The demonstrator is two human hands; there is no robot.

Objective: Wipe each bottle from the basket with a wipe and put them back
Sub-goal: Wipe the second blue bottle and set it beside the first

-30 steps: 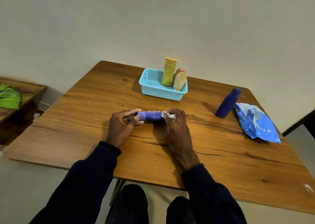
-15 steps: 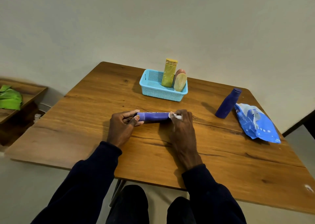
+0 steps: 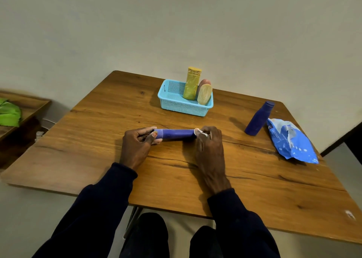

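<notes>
Head view: my left hand clamps the bottle; right hand pinches the wipe — I'd rotate it while wiping.

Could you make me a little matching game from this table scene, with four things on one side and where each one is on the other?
Things:
1. yellow bottle
2. purple bottle
3. dark blue bottle
4. blue wipes packet

Places:
A. lying flat at the table's right edge
B. standing on the table beside the packet
C. standing in the light blue basket
D. held sideways between the left hand and the right hand, which presses a white wipe to one end

Pairs: 1-C, 2-D, 3-B, 4-A
</notes>
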